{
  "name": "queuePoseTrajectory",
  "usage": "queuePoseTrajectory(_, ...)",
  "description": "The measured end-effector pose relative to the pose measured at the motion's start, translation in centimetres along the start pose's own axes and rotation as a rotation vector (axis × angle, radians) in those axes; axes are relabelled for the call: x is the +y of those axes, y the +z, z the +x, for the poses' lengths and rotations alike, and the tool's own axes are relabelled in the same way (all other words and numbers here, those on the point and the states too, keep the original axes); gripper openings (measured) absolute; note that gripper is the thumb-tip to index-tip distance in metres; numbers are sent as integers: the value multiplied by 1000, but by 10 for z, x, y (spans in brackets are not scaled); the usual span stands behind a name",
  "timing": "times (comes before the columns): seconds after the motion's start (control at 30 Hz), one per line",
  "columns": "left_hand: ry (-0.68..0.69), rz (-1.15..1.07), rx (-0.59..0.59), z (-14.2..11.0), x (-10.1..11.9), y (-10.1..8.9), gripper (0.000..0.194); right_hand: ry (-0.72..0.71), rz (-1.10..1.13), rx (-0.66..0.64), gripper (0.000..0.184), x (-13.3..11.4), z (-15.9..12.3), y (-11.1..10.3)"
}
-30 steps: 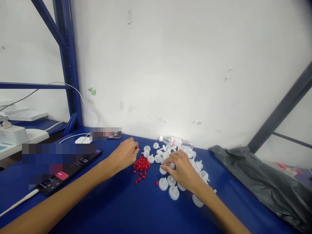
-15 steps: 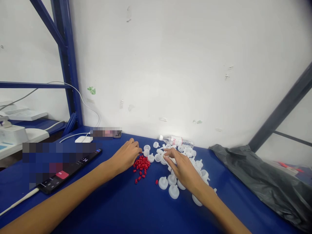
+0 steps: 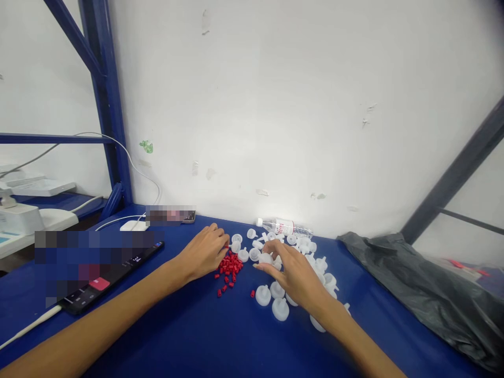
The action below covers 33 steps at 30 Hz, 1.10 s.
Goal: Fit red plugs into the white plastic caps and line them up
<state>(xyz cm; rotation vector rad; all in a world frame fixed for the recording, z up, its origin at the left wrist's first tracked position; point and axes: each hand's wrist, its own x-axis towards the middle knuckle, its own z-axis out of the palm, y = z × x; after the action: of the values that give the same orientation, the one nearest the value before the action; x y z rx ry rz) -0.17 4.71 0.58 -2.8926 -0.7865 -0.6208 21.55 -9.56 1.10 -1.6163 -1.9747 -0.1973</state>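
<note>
My left hand (image 3: 208, 251) is closed at the far left edge of a heap of small red caps (image 3: 231, 265), its fingertips pinched together with a bit of red showing at them. To the right, my right hand (image 3: 291, 266) curls its thumb and fingers around a white plastic spouted cap (image 3: 266, 258). Many more white spouted caps (image 3: 281, 310) lie around and beneath this hand, partly hidden by it. One stray red cap (image 3: 252, 293) sits between the heap and the white pieces.
A clear bottle (image 3: 284, 227) lies on its side against the wall. A large phone (image 3: 118, 278) with a white cable rests at left, a second phone (image 3: 189, 217) behind. Dark plastic sheeting (image 3: 417, 294) covers the right side of the blue table (image 3: 220, 336).
The thumb of my right hand has moved lower and left, so its grip has widened around the white cap. My left hand has barely moved.
</note>
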Motion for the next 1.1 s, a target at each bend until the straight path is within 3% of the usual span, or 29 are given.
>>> queuePoseTrajectory(0.1,-55,-189,80,0,11,-7,10,6,-1,-18,31,-1,1,0)
queuePoseTrajectory(0.33,-146,-652,0,-2,38,-12,6,-32,4,-47,34,-7,0,0)
queuePoseTrajectory(0.57,-179,-916,43,-5,50,-14,18,-76,20,-45,35,-8,-1,2)
queuePoseTrajectory(0.73,-181,-973,26,-5,56,-18,17,-92,17,-20,32,-9,-1,2)
queuePoseTrajectory(0.97,-215,-1229,-3,-4,53,-16,19,-104,-8,127,26,-5,-3,5)
queuePoseTrajectory(1.1,-196,-1439,-29,-2,49,-16,19,-214,82,177,25,-6,-3,4)
